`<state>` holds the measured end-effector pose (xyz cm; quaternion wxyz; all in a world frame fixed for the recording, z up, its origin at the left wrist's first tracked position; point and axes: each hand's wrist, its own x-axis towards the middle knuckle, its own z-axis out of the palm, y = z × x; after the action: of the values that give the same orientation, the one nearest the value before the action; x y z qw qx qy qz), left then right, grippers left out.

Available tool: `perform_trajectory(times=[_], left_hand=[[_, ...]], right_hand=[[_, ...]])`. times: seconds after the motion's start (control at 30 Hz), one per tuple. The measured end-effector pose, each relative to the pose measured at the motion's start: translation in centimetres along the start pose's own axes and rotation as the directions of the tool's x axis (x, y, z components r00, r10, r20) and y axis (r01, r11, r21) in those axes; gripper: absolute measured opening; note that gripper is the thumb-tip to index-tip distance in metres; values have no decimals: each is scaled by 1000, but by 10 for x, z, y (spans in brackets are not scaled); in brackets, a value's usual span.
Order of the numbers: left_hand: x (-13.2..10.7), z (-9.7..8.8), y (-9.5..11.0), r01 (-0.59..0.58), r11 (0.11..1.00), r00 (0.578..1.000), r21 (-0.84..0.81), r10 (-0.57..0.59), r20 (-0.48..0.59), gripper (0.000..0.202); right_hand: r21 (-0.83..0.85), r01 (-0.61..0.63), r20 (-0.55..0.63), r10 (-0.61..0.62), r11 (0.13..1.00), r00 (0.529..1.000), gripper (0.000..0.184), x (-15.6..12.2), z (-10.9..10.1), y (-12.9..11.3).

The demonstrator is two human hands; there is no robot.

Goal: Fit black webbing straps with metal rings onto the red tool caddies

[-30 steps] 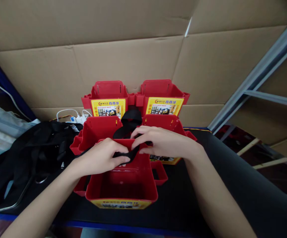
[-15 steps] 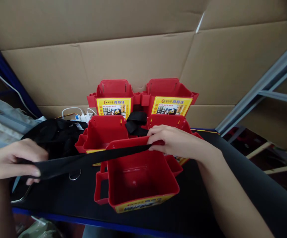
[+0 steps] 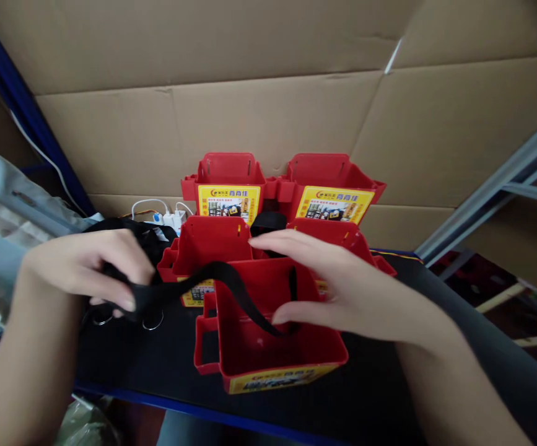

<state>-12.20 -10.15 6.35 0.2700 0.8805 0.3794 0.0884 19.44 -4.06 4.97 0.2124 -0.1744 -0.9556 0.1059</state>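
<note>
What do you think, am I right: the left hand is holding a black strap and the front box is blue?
Not quite: the head view shows the front box is red, not blue. The left hand is holding a black strap.

On our table stand five boxes in three rows. Nearest us is the front box; behind it are the middle left box and middle right box; behind those, the back left box and back right box, before a wall. Our left hand is left of the front box, with a strap running from it rightward, down into that box. Our right hand is over its right rear part. Plugs lie left of the back row.
</note>
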Motion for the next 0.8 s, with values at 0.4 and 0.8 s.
perform_trajectory(times=[0.4, 0.8], left_hand=[[26, -5, -11, 190, 956, 977, -225, -161, 141, 13], [90, 19, 33, -181, 978, 980, 105, 189, -65, 11]], right_hand=[[137, -132, 317, 83, 982, 945, 24, -28, -11, -8], [169, -460, 187, 430, 872, 883, 42, 22, 23, -44]])
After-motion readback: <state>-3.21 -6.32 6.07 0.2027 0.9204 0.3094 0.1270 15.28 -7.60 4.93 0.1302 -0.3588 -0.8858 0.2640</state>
